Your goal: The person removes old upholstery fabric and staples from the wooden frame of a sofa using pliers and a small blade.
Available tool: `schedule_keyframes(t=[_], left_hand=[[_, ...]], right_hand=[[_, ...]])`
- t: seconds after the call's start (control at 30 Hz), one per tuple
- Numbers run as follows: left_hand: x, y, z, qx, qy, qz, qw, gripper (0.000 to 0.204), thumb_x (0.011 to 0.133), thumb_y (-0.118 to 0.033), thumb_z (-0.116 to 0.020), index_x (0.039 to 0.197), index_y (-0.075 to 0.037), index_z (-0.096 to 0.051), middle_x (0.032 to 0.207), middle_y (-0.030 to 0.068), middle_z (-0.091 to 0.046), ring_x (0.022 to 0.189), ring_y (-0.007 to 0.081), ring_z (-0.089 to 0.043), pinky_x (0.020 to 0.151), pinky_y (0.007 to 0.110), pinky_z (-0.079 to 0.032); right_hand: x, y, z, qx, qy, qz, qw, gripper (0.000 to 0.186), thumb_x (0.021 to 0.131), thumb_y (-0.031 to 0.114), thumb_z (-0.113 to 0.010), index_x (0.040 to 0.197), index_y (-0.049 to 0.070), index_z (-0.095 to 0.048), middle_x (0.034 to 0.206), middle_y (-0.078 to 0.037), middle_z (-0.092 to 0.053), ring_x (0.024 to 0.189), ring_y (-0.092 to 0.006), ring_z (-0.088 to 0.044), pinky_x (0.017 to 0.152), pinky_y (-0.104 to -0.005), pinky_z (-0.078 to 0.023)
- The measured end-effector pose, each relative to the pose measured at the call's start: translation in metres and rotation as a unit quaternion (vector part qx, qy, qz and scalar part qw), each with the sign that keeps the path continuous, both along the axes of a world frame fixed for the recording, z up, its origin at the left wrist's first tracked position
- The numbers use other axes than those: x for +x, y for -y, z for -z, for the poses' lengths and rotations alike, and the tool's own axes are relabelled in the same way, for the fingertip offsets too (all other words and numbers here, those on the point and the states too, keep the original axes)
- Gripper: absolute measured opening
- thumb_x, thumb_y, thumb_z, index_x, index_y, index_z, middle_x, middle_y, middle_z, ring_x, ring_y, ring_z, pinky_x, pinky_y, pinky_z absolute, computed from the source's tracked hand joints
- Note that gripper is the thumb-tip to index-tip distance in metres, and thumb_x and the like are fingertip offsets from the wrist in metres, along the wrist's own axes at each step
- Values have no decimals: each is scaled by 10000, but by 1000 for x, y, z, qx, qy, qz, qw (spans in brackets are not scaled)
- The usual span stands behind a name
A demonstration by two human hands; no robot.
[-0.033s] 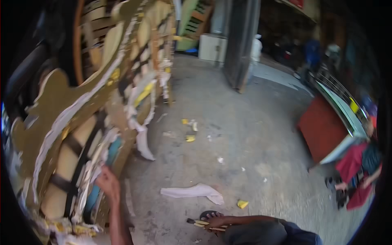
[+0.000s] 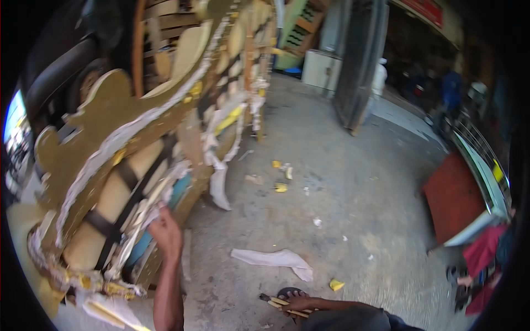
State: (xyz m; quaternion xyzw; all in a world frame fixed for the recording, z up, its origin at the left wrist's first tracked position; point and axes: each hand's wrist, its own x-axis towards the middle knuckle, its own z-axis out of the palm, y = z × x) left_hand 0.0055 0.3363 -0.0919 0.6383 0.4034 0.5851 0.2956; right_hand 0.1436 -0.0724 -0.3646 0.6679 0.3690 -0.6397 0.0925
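Observation:
A carved wooden sofa frame (image 2: 88, 149), stripped of its cover, leans up on my left, with dark webbing straps (image 2: 143, 190) and torn fabric hanging from it. My left hand (image 2: 165, 231) is closed on a ragged piece of whitish fabric (image 2: 156, 212) along the frame's lower rail. Beside that hand a strip of blue material (image 2: 141, 248) shows inside the frame. Low in front of me, my right hand (image 2: 296, 305) is wrapped around pincers (image 2: 274, 301) with a dark head and yellowish handles. The pincers are near my sandalled foot (image 2: 292, 292), away from the frame.
On the concrete floor lie a pale cloth strip (image 2: 273, 259), a yellow foam scrap (image 2: 336, 284) and several small bits. A red-sided table or cabinet (image 2: 455, 196) stands at right, by a person in dark red clothing (image 2: 483, 248). Farther off are a dark door panel (image 2: 361, 66) and a white cabinet (image 2: 322, 70).
The whole view has shifted, so the sofa frame and floor sit farther right in the picture. My left hand stays on the fabric, and my right hand still holds the pincers.

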Motion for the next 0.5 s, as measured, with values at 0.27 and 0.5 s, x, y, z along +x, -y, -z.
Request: schedule_keyframes(t=[0.27,0.5], left_hand=[[-22,45,-55,-198,94,-88,972,590,980,-509,-576,749,-1,-767,636,104,-709,620,177,-672,642,343,-515],[-16,48,-51,-177,117,-75,974,590,992,-466,-553,642,-24,-727,569,139,-659,586,272,-668,634,417,-510]], right_hand=[[-51,-22,10,389,194,27,900,546,953,507,-555,1202,35,-672,1059,-138,-702,1042,-269,-671,900,-367,-526],[-31,-54,-4,445,99,14,890,480,937,429,-590,1215,44,-654,1038,-144,-694,986,-288,-665,866,-389,-527]])
